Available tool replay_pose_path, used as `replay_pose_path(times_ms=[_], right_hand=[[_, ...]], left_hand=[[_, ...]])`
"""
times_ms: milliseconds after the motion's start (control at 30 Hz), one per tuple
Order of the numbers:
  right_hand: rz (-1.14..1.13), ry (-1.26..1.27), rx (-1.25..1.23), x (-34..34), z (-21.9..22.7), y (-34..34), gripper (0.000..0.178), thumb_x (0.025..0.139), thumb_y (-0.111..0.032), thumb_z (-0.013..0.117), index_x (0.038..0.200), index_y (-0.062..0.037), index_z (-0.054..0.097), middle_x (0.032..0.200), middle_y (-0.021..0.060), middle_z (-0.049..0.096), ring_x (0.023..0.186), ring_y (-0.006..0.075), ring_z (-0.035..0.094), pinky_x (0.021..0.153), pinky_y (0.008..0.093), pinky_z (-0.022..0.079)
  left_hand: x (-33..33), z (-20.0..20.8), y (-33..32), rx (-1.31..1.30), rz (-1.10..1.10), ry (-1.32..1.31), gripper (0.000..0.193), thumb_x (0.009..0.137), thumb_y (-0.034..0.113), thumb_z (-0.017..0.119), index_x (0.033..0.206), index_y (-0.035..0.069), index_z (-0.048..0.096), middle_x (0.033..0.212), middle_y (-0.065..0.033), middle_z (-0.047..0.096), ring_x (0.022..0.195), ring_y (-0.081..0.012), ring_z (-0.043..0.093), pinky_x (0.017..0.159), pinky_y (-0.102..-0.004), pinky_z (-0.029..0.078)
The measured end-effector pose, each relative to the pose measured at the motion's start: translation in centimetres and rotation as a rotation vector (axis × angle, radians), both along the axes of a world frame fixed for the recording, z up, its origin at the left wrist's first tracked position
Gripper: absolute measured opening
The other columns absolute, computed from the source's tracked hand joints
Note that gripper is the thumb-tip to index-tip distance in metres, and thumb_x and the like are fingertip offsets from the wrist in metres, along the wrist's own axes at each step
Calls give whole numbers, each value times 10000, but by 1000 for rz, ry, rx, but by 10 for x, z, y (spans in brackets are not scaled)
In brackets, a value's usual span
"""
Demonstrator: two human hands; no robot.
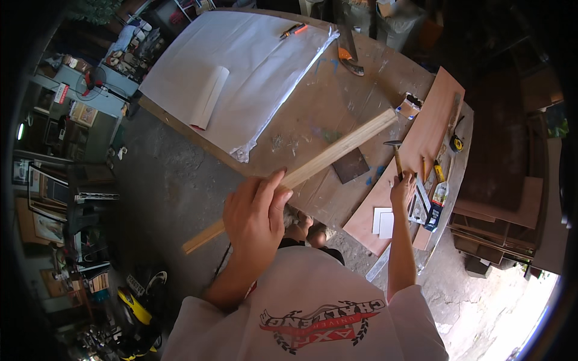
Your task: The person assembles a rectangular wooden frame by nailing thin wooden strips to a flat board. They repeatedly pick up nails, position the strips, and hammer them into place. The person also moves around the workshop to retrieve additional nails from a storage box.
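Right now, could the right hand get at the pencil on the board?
Probably yes: the pencil lies close beside the right hand, with nothing visible blocking the way, though that hand is at the hammer.

Matt, grained wood is seen in the strip (337, 151), smooth-faced plywood in the board (418, 144) and dull metal in the hammer's head (392, 143); the white sheet (259, 72) is creased, the tabletop (313, 120) scuffed.

A brown surface (361, 87) stands over a grey floor (174, 171). Along the left are a fan (91, 83), frames (49, 191) and a yellow motorbike (137, 307); brown boards (497, 210) fill the right. Daylight whitens the floor at lower right; the upper right is dark.
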State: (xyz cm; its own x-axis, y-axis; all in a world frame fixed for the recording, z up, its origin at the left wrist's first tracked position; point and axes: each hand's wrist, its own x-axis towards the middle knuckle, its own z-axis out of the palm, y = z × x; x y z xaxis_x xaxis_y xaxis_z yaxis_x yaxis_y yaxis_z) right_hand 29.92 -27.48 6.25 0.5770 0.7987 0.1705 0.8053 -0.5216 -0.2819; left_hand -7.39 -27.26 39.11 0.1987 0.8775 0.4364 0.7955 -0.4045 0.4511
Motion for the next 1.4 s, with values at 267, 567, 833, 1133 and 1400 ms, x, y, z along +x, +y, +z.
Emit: replay_pose_path(times_ms=[267, 567, 833, 1133, 1400], right_hand=[[315, 991, 510, -123, 110, -17, 459, 1098, -382, 502, 1334, 11, 529, 1071, 88, 636, 930, 169, 631, 798, 296, 511], [777, 604, 372, -199, 250, -55, 849, 866, -173, 796, 1530, 43, 312, 1434, 305, 466, 1336, 492, 467, 1101, 536, 424], [320, 487, 383, -212, 227, -55, 693, 883, 52, 639, 1518, 38, 360, 1208, 303, 622, 1011, 460, 663, 833, 479, 557], [371, 13, 541, -164, 246, -18, 556, 814, 118, 554, 1340, -38, 641, 1326, 141, 689, 1157, 327, 701, 976, 422, 559], [828, -510, 311, -97, 269, 38, 429, 826, -73, 658, 1253, -109, 688, 1345, 58, 689, 1267, 304, 641, 1059, 476, 507]], left_hand=[[1, -27, 22, -38, 31, -403, 304, 1032, 288, 611, 1214, 47, 651, 1010, -115, 679, 897, -271, 669, 765, -394, 496], [68, -51, 44, -537, -243, -1133, 332, 1055, 317, 617, 1244, 51, 555, 1103, -45, 583, 1011, -104, 529, 816, -293, 487], [99, -68, 36, -650, -421, -1307, 346, 1020, 148, 661, 1297, 49, 479, 1193, -80, 574, 1014, -127, 563, 903, -308, 505], [2, -81, 109, -686, -863, -1328, 436, 1094, 309, 457, 1365, -26, 522, 1379, -175, 592, 1278, -301, 590, 1078, -503, 498], [-139, -114, 218, -1382, -641, -1407, 669, 1062, 574, 409, 1436, 23, 472, 1376, -126, 615, 1261, -239, 622, 991, -421, 555]])
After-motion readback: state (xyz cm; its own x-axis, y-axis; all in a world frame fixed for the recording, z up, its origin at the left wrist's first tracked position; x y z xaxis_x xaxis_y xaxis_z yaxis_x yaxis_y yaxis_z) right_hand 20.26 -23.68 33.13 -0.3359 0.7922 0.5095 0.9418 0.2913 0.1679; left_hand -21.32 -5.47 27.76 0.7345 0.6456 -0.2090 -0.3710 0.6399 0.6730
